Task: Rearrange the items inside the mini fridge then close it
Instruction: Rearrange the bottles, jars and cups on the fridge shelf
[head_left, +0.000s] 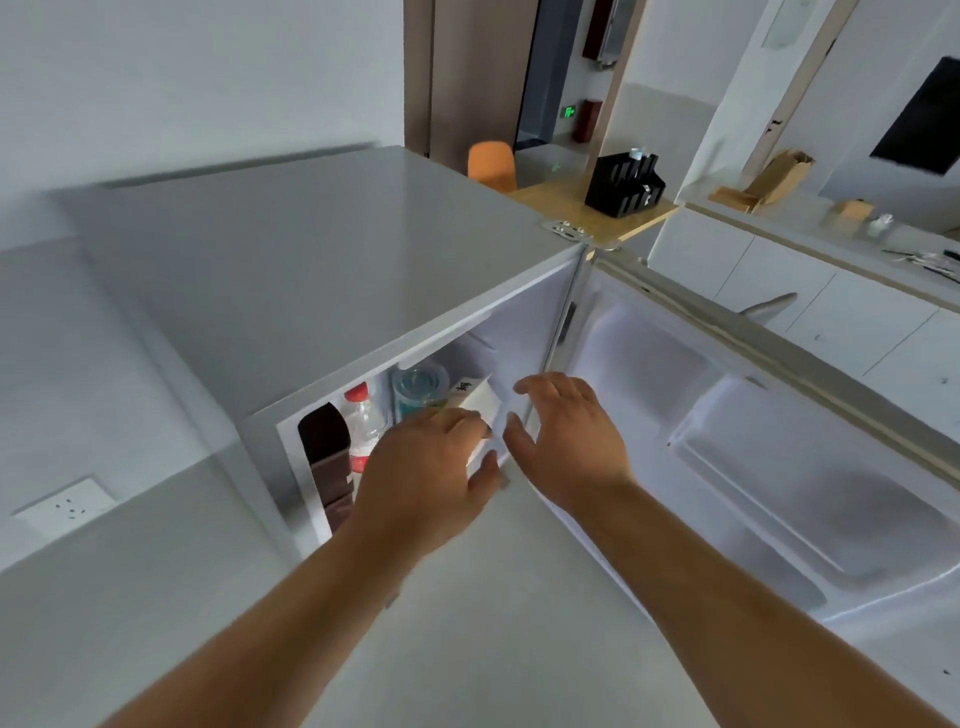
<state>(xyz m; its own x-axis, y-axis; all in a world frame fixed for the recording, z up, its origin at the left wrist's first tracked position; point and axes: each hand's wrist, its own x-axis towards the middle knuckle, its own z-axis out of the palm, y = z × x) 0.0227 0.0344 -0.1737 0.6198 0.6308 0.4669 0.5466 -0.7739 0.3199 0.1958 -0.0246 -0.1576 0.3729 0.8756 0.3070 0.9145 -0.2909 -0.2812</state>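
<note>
While the mini fridge (322, 291) stands with its door (779, 457) swung wide to the right, its contents are seen from above through the open front. At the far left of the interior a dark brown carton (327, 457) stands upright, and just beside it a clear bottle with a red cap (362, 423) is also upright. Behind these, a clear tub with a teal lid (420, 387) is seen. The left hand (426, 478) is closed around a white carton (480, 410), whose long axis runs from the fridge mouth back and up into the interior. The right hand (566, 436) is held spread, fingers apart, grasping nothing, just beside the carton near the hinge-side wall. Free room is left between the carton and that wall.
</note>
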